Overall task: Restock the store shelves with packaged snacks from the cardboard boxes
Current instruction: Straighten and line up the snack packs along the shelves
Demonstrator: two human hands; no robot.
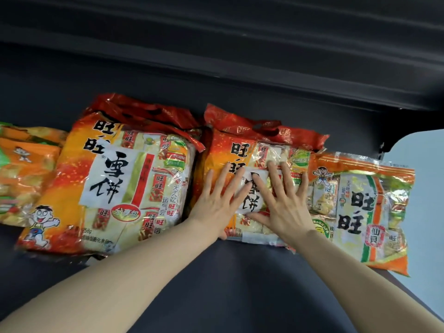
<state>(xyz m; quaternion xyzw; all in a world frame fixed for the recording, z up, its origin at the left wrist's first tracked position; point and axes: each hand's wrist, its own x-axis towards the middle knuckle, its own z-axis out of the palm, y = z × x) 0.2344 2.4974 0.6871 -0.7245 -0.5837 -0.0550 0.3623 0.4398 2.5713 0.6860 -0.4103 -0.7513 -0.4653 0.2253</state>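
Snack bag in the middle (259, 150), red and orange with a white label, lies flat on the dark shelf (216, 284), and both hands are down on top of it. Left hand (216, 203) rests on the bag's left half, fingers (228, 174) straight and spread, palm flat against the wrapper. Right hand (283, 200) lies just beside it on the right half, fingers likewise straight and fanned out, thumb reaching toward the bag's near edge. Nothing is pinched or curled round here; both hands press flat, and the index fingertips nearly meet over the white label.

Out from that middle bag: touching its left side is a bigger bag of the same red-and-orange kind (113, 181), lying flat with a cartoon boy at its near left corner, and a second red top edge peeks from behind it. Further left again, an orange and green bag (26, 174) sits partly cut by the frame edge, just beside the bigger one. On the middle bag's right, touching and slightly tucked against it, lies an orange-and-white bag with a green stripe (365, 212), its far corner hanging over the shelf's right end, where a pale floor (422, 188) shows. Behind the whole row runs the dark back wall of the shelf unit (216, 44), well apart from the bags' red top seams.
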